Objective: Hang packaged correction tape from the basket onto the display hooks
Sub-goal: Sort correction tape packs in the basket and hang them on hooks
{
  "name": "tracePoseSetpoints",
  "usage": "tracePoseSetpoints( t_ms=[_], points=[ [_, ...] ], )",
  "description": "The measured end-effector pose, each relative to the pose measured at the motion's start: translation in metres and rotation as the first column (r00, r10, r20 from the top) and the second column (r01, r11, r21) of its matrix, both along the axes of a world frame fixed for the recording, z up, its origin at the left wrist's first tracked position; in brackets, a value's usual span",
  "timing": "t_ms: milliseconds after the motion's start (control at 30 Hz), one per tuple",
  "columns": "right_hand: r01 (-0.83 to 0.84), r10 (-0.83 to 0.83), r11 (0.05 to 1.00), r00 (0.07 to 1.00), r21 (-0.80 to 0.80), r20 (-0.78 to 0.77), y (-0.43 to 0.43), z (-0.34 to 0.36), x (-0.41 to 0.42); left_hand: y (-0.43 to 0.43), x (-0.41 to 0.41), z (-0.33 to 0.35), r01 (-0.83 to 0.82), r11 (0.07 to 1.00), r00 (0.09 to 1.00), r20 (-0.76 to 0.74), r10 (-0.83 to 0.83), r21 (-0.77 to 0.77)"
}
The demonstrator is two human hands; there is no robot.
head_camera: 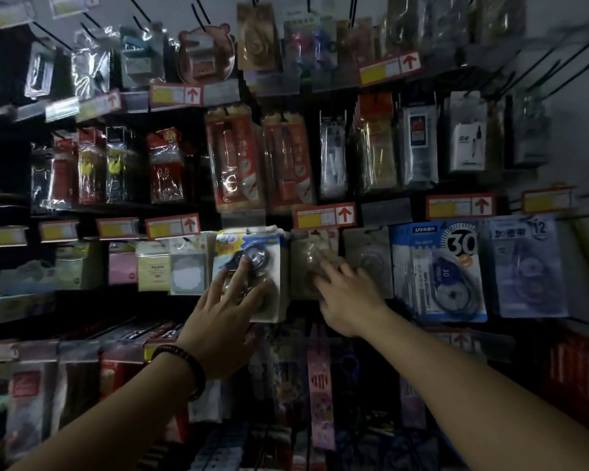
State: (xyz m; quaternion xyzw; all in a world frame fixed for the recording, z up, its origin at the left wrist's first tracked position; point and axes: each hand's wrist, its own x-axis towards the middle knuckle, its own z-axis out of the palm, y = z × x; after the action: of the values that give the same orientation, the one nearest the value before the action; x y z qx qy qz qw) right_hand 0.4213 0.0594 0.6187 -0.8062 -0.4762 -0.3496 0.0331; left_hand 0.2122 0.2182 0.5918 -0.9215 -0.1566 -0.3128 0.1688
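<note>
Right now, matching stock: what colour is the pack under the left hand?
Correction tape pack: blue, yellow, white; head view.

The pack [252,246] under the left hand [218,321] is showing white, blue and yellow print around a black wheel. Right of the grip a beige pack [306,253] is hanging, then a blue-and-white pack [436,270] bearing a black "30", then a lilac pack [527,266]. Above, red tags [324,216] are carrying yellow patches and red arrows.

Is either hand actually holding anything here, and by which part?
No clear grip. The left hand lies spread-fingered on the lower front of the correction tape pack; the right hand, blurred, reaches straight-fingered to the neighbouring pack.
</note>
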Motion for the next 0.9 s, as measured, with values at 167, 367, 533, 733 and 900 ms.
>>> tracePoseSetpoints(
  t_ms=[167,367,533,733,900],
  points=[
    [-0.019,0.019,1.000,1.000,-0.015,-0.023,-0.015,0.002,0.002,-0.005,-0.004,0.001,-0.028,0.999,0.999,-0.028,0.027,-0.021],
    [-0.038,0.038,0.998,0.999,0.048,-0.009,-0.078,0.008,-0.006,-0.020,-0.009,-0.002,-0.042,0.999,0.999,-0.028,0.041,-0.004],
    [0.089,-0.099,0.961,0.995,0.261,0.026,-0.142,-0.006,0.002,-0.046,-0.008,0.002,0.011,0.999,1.000,0.020,-0.012,0.049],
    [0.172,-0.158,0.955,0.984,0.241,-0.077,-0.175,-0.023,0.017,-0.091,0.005,0.009,0.061,0.995,0.998,-0.025,-0.059,0.084],
    [0.205,-0.177,0.967,0.968,0.152,-0.180,-0.166,-0.028,0.030,-0.114,0.023,0.009,0.081,0.990,0.996,-0.041,-0.077,0.115]
  ],
)
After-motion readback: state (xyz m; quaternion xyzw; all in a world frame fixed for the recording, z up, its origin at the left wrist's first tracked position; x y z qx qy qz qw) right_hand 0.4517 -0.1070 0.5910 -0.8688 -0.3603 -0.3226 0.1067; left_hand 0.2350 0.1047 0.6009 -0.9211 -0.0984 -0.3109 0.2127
